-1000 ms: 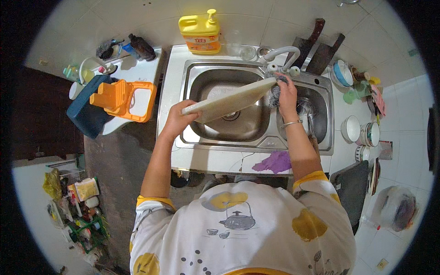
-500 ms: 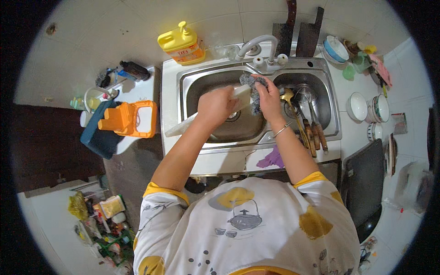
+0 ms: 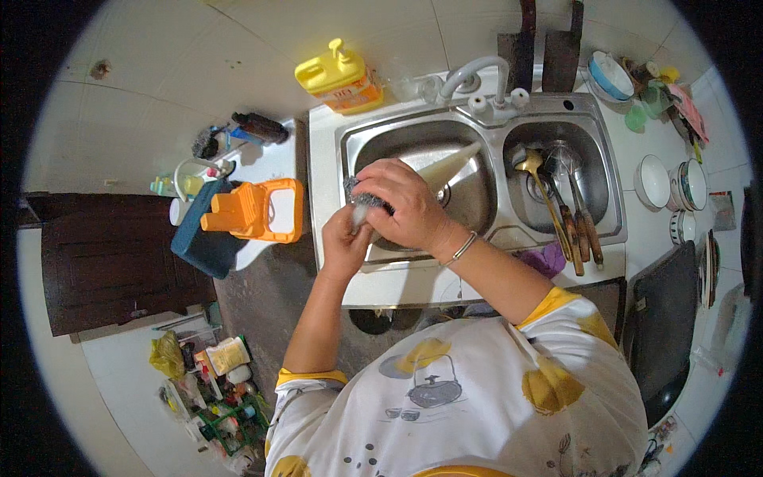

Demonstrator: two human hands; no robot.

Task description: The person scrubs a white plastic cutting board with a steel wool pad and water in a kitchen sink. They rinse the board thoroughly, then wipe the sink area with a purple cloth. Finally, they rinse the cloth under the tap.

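Over the near left part of the left sink basin [image 3: 381,139], my two hands are together. My left hand [image 3: 344,245] is closed round one end of a long whitish implement [image 3: 451,168]. Its other end slants away to the right over the basin; its exact kind I cannot make out. My right hand [image 3: 408,204] presses a grey steel wool scrubber [image 3: 373,202] against the end beside my left fingers. The middle of the implement is hidden behind my right hand.
In the right basin several utensils, among them a golden ladle [image 3: 531,163], lean on the near rim. A white faucet [image 3: 477,75] stands behind. A yellow pump jug [image 3: 338,79] is back left, two cleavers [image 3: 561,60] back right, bowls [image 3: 652,181] right, an orange plastic holder [image 3: 238,213] left.
My hands have moved left and nearer, the right crossing to the left with the scrubber. The whitish implement's free end now points right instead of left. The whole view has shifted slightly.
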